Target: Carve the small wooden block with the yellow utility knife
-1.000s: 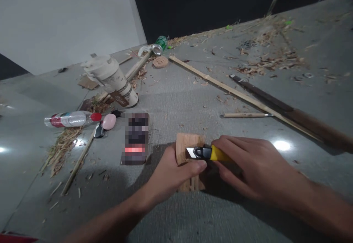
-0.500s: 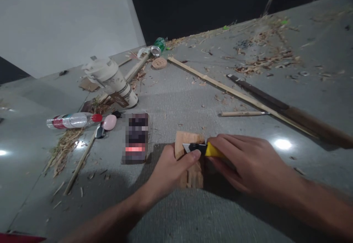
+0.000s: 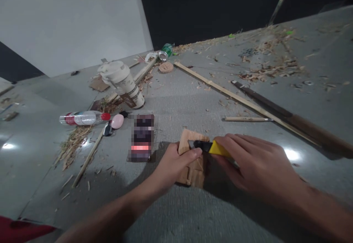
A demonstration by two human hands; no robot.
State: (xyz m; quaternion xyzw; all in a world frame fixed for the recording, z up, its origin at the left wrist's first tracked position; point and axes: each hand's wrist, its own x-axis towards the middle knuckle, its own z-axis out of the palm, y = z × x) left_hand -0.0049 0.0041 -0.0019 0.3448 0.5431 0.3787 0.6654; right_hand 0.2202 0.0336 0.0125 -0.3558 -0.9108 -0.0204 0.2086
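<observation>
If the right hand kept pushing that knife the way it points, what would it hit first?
The right hand aims the knife leftward across the wood block. Past the wood, it would probably meet the left hand, whose thumb lies under the blade; depth is unclear.

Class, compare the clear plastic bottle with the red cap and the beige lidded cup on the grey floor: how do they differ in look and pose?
The clear plastic bottle with the red cap lies flat on its side; the beige lidded cup stands on its base, leaning in this view. The bottle is see-through and slim; the cup is opaque, wider, with dark bands near its base. The bottle's cap is red; the cup's lid is beige. Both rest on the grey floor among wood shavings.
</observation>
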